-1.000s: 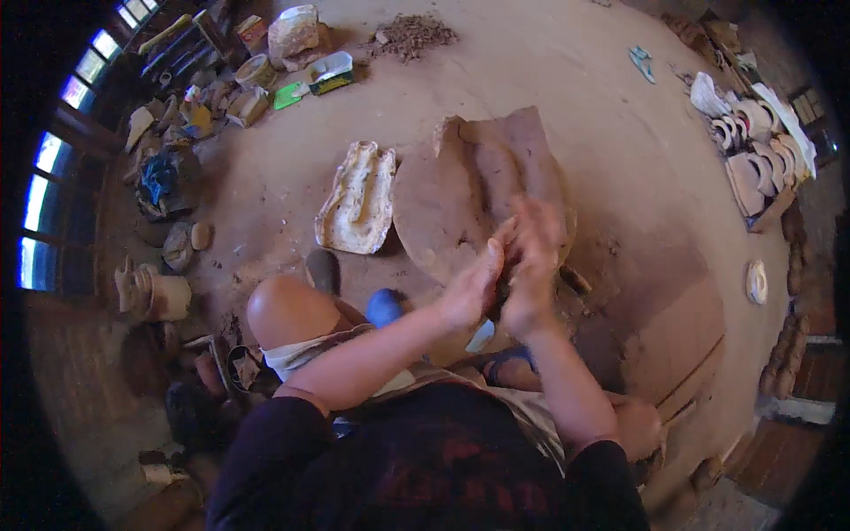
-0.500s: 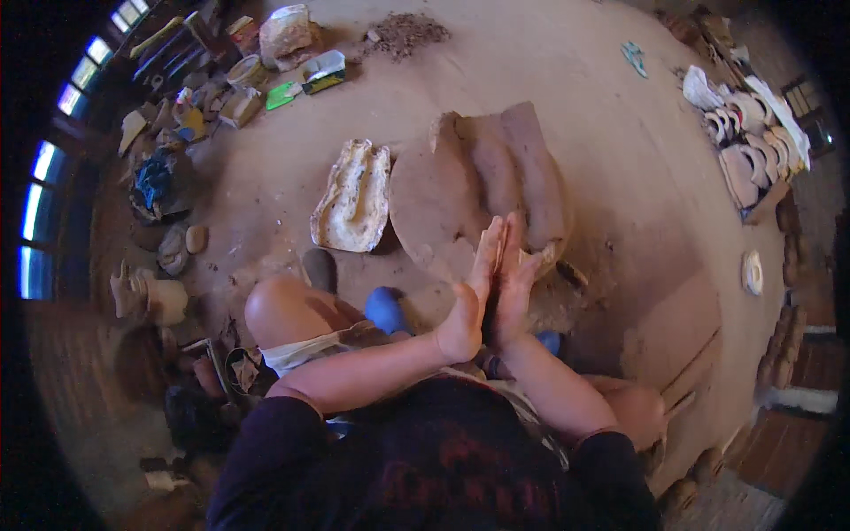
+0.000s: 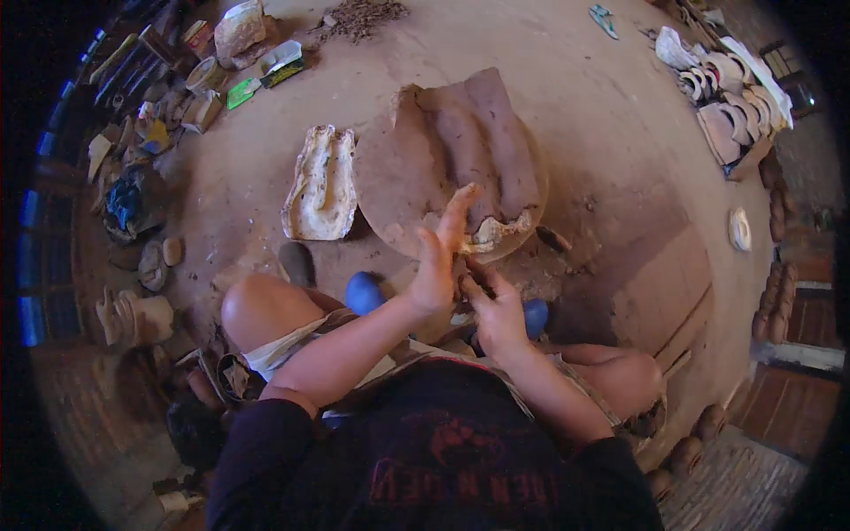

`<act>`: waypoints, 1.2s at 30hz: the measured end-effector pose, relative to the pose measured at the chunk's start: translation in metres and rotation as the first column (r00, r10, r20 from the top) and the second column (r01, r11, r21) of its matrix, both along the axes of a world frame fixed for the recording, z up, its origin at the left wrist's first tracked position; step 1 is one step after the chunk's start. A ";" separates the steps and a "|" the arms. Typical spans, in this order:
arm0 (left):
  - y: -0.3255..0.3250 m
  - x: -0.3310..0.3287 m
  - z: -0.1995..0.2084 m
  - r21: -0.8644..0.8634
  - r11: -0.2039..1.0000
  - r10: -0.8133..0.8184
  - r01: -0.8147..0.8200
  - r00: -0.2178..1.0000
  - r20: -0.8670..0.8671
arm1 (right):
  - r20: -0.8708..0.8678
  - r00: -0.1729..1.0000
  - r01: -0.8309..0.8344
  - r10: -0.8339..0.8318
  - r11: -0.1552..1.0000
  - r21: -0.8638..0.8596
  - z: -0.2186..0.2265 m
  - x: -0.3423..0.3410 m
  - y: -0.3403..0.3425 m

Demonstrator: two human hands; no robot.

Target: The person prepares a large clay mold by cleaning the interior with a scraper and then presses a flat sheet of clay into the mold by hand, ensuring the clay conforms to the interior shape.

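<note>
My left hand (image 3: 440, 252) is raised in front of my lap with its fingers stretched out and nothing visible gripped in them. Against its palm side, my right hand (image 3: 494, 310) is closed, thumb and fingers pinched together. Something dark shows between the two hands, too small to make out. Just beyond them lies a large piece of brown clay (image 3: 467, 142) with rounded ridges, on a round board (image 3: 382, 212). A whitish, crusted edge (image 3: 500, 230) shows at the clay's near end. Left of the board lies a white hollow mould (image 3: 320, 186) with a U-shaped channel.
A dark rounded stone (image 3: 297, 264) and blue footwear (image 3: 364, 293) are near my left knee. Tools, boxes and a green scoop (image 3: 243, 92) lie far left. Curved clay pieces (image 3: 726, 111) are stacked far right. Crumbled clay (image 3: 359, 18) is heaped at the back.
My palms were pressed flat together over the clay's near edge. Now they have drawn back toward me; the right hand has slid lower and curled. The clay's whitish near edge is uncovered.
</note>
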State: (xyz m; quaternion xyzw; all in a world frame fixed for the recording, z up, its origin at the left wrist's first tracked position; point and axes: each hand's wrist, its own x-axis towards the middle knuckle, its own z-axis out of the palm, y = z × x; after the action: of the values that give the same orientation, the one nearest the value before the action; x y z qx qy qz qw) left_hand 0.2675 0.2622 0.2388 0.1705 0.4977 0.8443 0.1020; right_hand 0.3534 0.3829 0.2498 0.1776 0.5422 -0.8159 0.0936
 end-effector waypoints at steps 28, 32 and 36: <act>0.003 -0.019 -0.090 -0.795 0.467 0.442 -0.386 0.881 -0.168 | 0.033 0.953 0.146 -0.300 0.555 0.819 -0.100 -0.078 0.059; 0.014 -0.017 -0.080 -0.771 0.529 0.429 -0.354 0.896 -0.116 | 0.005 0.949 0.167 -0.315 0.515 0.841 -0.108 -0.092 0.071; 0.017 -0.016 -0.084 -0.784 0.506 0.417 -0.358 0.898 -0.141 | 0.035 0.980 0.070 -0.196 0.506 0.859 -0.077 -0.102 0.064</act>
State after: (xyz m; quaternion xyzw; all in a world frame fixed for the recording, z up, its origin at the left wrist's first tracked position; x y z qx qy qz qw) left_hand 0.2517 0.2791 0.1546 -0.0368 0.8409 0.5398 -0.0081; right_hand 0.2514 0.4466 0.1728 0.2934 0.8502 -0.4359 -0.0342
